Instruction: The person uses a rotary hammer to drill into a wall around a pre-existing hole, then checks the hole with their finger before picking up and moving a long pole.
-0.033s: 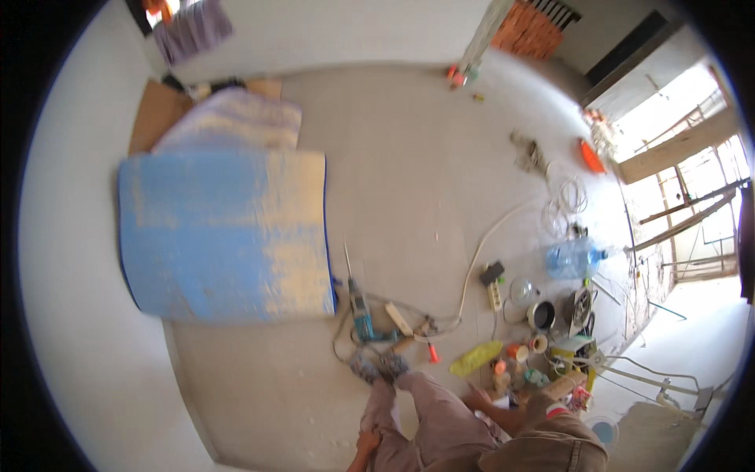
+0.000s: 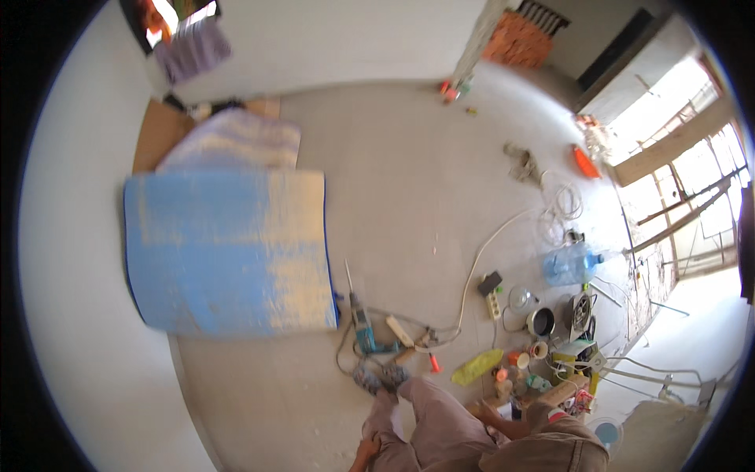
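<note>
My left hand rests on my left trouser leg, its fingers lying against the cloth. My right hand is beside my right thigh, fingers stretched out and no object visible in them. A yellow-green bag lies on the floor just beyond it. Several cups and small containers stand to its right, among them an orange-rimmed cup. In front of my shoes lies a teal power drill with a long bit, beside a white power strip and a red-handled tool.
A blue foam mat covers the floor at left, a striped mat behind it. To the right are a clear blue water jug, a dark pot, a fan and a coiled hose. A white cable crosses the floor.
The view has tilted up slightly, so the mats, drill and floor things sit a little lower in the picture. My hands have barely moved, and nothing was picked up or put down.
</note>
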Tool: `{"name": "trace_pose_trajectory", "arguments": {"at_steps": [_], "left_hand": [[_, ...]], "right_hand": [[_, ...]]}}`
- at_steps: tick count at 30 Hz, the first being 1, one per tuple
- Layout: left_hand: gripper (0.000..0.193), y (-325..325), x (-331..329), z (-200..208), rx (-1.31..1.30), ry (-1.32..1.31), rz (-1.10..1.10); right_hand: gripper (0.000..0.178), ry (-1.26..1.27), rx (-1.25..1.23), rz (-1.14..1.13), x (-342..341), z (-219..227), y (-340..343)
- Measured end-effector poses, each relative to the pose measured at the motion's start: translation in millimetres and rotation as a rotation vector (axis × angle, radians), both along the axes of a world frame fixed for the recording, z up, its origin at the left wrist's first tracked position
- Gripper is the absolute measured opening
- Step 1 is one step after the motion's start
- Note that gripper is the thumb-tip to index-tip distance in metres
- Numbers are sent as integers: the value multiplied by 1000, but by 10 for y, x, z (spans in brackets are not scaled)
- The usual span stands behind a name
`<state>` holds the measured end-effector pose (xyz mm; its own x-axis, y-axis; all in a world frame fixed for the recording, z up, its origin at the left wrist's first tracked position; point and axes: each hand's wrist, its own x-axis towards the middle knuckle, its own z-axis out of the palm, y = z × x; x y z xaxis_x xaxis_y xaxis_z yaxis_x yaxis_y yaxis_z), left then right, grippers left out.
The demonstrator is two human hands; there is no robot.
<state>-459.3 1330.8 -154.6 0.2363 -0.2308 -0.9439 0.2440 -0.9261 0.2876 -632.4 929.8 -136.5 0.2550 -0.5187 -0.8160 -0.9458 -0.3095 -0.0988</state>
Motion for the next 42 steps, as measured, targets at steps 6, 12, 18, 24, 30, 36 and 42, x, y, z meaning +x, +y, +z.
{"name": "trace_pose_trajectory", "arguments": {"at_steps": [6,12,18,24,30,36,42], "left_hand": [[42,-891,1473,474,-77,40,-62],[37,-2228,2487,905,-157,10,-90],[33,-3553,2922,864,-163,160,-139],[29,-4276,4193,832,-148,184,183],[21,-6018,4985,1213,-345,-91,327],[27,-7184,5451,1288,-156,-381,70],[30,-7934,6110,953,93,-250,-372]], "right_hand": [[52,-144,10,-434,294,790,-868],[52,-341,68,-733,528,790,-1079],[51,-196,93,-709,397,208,-1340],[48,-699,112,-1121,1845,1208,-3103],[48,-711,-76,-1160,1983,1448,-3735],[52,-512,37,-1319,2149,999,-3623],[51,-318,25,-1504,2297,698,-3754]]}}
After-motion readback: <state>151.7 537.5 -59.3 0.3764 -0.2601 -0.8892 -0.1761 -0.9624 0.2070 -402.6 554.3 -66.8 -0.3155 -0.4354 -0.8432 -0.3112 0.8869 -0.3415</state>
